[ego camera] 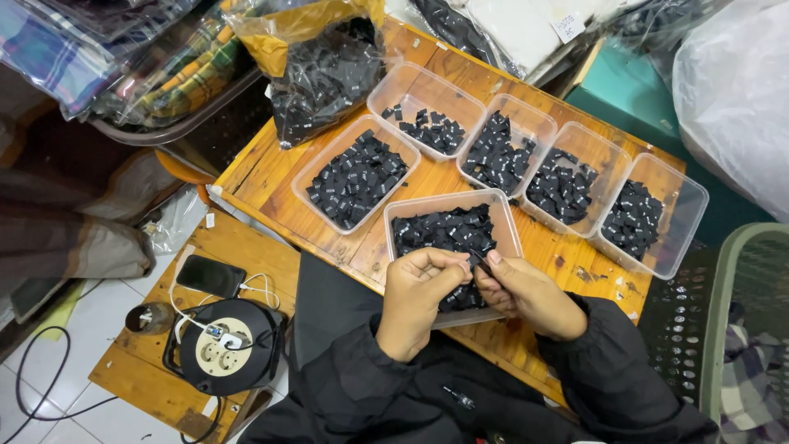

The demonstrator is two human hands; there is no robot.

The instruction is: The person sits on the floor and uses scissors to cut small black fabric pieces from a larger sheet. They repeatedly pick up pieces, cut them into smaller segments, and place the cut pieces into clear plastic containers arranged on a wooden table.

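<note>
Over the nearest tray (400,215), both of my hands met, and I took that tray as my landmark for everything else. My left hand (417,298) was curled narrow, thumb and fingertips pinched on a small black label (479,261) just above the tray's near edge. My right hand (530,298) was pinched on the same label from the other side, so the piece was stretched between the two grips; held that way, it stayed flat and could be handled without dropping back into the heap. Whether it was one label or a few stuck together, I could not tell.

That tray sat closest to my chest on the wooden table (271,177), I judged so the hands could work straight over it with short reaches. It was full of black labels.

Beyond the tray, five more clear tubs (680,215) lay in a rough row, each with its own smaller pile of black labels, which suggested they were kept apart by kind. Farther back from the tray stood an open plastic bag (325,74) of the same black pieces, probably the bulk stock.

Left of the tray and lower, on a small bench (136,378), lay a cable reel (220,345) with a phone (210,275) plugged in beside it, out of the way of the labels.
</note>
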